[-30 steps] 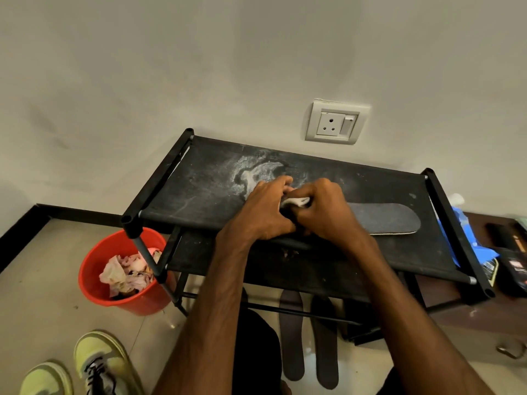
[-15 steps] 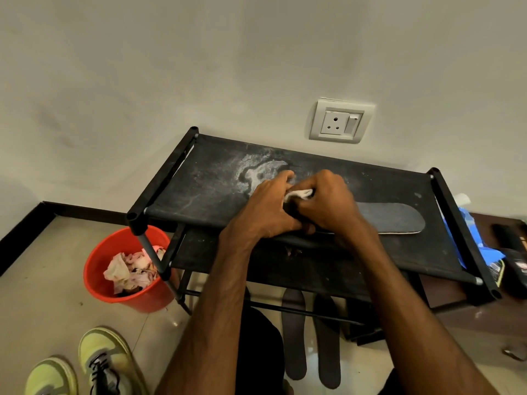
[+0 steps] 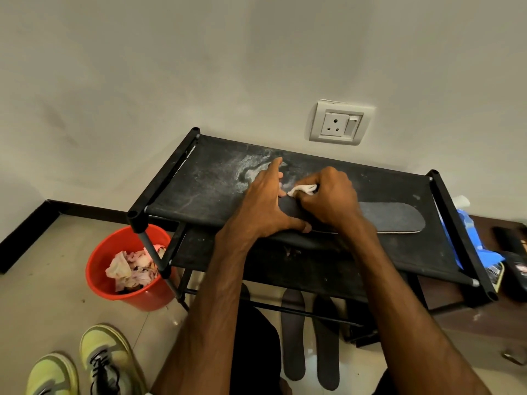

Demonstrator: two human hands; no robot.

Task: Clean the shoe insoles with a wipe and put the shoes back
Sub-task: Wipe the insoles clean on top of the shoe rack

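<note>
A dark grey insole (image 3: pixel 390 218) lies along the top shelf of the black shoe rack (image 3: pixel 196 189). My left hand (image 3: pixel 265 206) presses flat on the insole's left end, fingers spread and straight. My right hand (image 3: pixel 330 201) grips a small crumpled white wipe (image 3: pixel 303 190) and holds it against the insole just right of my left hand. Two more dark insoles (image 3: pixel 293 334) lie on the floor under the rack. A pair of yellow-green sneakers (image 3: pixel 105 360) stands on the floor at the lower left.
A red bucket (image 3: pixel 102 269) with used crumpled wipes stands left of the rack. A wall socket (image 3: pixel 340 125) is above the rack. A blue wipe packet (image 3: pixel 470 238) and dark items sit on a brown surface at the right. White dust marks the rack's fabric.
My left hand's fingers have straightened and spread out over the insole's end. My right hand with the wipe has stayed close beside it, shifting slightly.
</note>
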